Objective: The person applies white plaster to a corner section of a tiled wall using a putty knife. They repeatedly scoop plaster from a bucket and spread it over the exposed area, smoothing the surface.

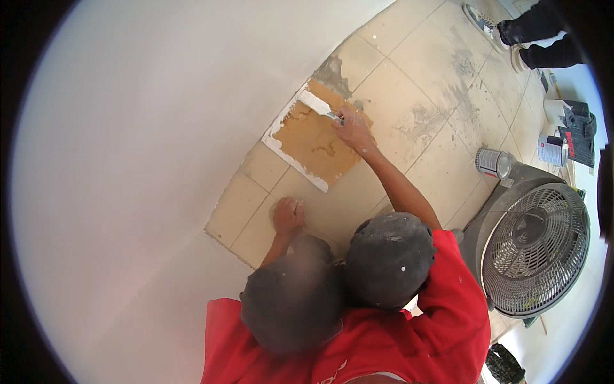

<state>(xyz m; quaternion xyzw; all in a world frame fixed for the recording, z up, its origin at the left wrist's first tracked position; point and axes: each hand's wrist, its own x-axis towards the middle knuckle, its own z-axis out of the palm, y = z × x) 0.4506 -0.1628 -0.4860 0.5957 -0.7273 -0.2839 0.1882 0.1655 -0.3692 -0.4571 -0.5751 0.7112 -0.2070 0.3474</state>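
My right hand [354, 132] is closed around the handle of a paintbrush [316, 104], its flat head coated white. The brush head rests over the upper left edge of a tan sheet [320, 144] lying on the floor against the wall. White coating runs in an uneven band along the sheet's left and lower edges, while its middle is tan with darker patches. Down on the tiles, below the sheet, my left hand [290, 216] leans with fingers curled in, and I see nothing in it.
A large round fan [534, 249] stands at the right. Beyond it are a paint can [494, 163], another can [552, 150], a white bucket [556, 112] and a dark case [581, 131]. Another person's shoes [486, 27] are at the upper right. The white wall [147, 141] borders the stained tiles [441, 115].
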